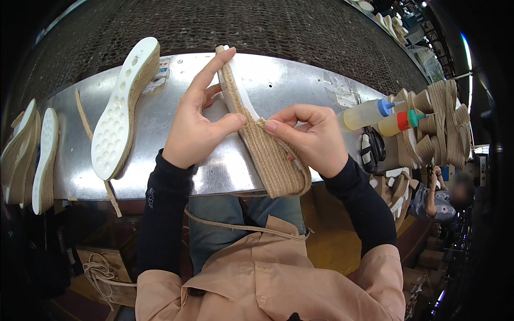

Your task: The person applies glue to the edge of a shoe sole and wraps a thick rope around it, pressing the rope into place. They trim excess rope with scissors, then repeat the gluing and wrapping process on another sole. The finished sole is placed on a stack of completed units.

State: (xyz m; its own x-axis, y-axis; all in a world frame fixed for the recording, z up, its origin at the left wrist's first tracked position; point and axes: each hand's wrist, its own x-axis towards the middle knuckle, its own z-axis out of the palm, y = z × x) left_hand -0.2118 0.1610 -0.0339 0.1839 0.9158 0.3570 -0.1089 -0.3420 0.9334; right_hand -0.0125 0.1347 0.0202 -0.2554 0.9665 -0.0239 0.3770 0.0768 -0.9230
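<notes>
A wedge shoe sole (273, 168) wrapped in tan jute braid stands on edge in front of me, its thick heel end toward my body and a white face turned right. My left hand (195, 120) steadies it from the left: the thumb presses its braided side, and the index finger reaches to its narrow far end. Between the thumb and index finger of my right hand (316, 136) is a jute braid end (261, 122), pinched against the sole's upper edge. The other right fingers curl behind the sole, partly hidden.
Left on the metal table (176, 117) lies another sole (115, 128), white dimpled face up, near a loose braid strip (84, 115). More soles (47, 160) stand farther left. To the right are two squeeze bottles (361, 116) and stacked soles (439, 123). Beyond runs a mesh belt (241, 27). A person (441, 200) is far right.
</notes>
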